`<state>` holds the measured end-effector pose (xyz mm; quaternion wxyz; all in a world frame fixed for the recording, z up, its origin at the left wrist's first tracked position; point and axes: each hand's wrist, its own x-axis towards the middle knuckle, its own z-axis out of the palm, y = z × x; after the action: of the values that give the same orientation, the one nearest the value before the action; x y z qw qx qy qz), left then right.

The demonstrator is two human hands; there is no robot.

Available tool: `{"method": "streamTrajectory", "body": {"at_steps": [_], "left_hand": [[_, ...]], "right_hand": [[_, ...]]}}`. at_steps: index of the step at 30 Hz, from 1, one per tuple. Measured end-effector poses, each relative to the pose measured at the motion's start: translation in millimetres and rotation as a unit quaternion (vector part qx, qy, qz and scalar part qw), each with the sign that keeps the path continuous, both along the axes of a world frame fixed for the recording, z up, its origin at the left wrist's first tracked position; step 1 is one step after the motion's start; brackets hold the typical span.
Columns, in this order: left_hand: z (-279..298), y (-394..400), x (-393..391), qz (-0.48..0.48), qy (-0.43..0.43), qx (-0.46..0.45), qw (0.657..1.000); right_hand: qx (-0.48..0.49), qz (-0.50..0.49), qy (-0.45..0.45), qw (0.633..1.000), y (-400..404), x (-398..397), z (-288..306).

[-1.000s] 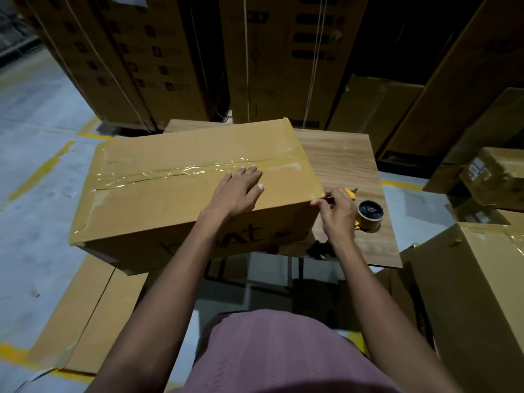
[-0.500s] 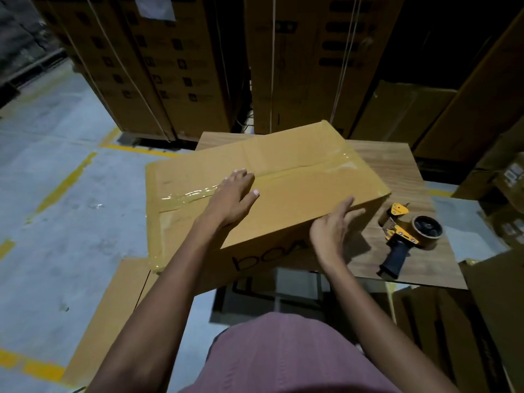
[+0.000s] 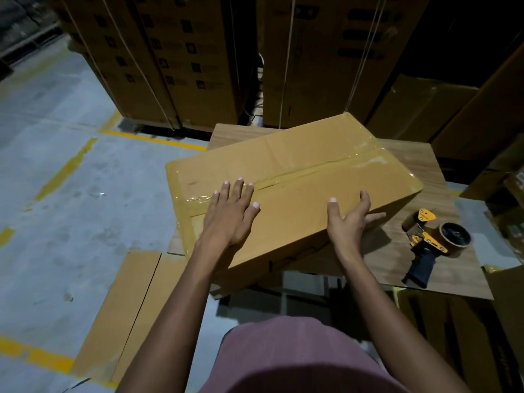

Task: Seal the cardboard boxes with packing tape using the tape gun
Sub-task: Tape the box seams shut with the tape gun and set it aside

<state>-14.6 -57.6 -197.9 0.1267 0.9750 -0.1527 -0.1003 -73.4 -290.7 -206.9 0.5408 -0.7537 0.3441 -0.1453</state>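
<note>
Nearest, left hand [image 3: 231, 215] lies flat, fingers straight, on the cardboard box [image 3: 320, 191]; right hand [image 3: 350, 219] cups its near right edge, thumb on top and fingers spread loosely down the side. Box is closed, contents unseen, clear tape [image 3: 326, 170] along the top seam and over both ends, so this one looks sealed. Tape gun [image 3: 432, 246] lies unheld on the wooden table [image 3: 419, 163] just right of the box; stacked cartons [image 3: 175, 58] beyond, also closed.

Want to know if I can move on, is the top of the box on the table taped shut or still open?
Taped shut: the cardboard box has both top flaps flat, with clear tape along the centre seam.
</note>
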Motion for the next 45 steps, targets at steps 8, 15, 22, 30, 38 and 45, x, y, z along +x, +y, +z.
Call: {"method": "streamTrajectory", "body": {"at_steps": [8,15,22,30,38,45], "left_hand": [[6.6,21.4,-34.5,0.090,-0.016,-0.015,0.996],[16.2,9.8,-49.8,0.107,-0.070,-0.065,0.990],[-14.9,0.0,-61.3,0.201,-0.230,-0.246,0.920],[-47.5,-3.6,-95.4,0.097,-0.262,-0.245,0.928],[-63.7,11.3,-86.8,0.025,-0.325,-0.187,0.927],[-54.5,14.5,-102.3,0.027,-0.251,-0.266,0.930]], "right_hand": [[-0.009,0.066,0.025,0.997,-26.3,62.1,7.9],[-0.044,0.099,0.052,0.993,-46.8,98.8,23.6],[-0.091,0.106,0.085,0.987,-20.9,85.9,23.7],[-0.107,0.312,0.160,0.931,62.0,9.4,17.3],[-0.129,0.398,0.187,0.889,73.6,-8.3,17.1],[-0.094,0.406,0.163,0.894,70.2,-14.7,10.8]]}}
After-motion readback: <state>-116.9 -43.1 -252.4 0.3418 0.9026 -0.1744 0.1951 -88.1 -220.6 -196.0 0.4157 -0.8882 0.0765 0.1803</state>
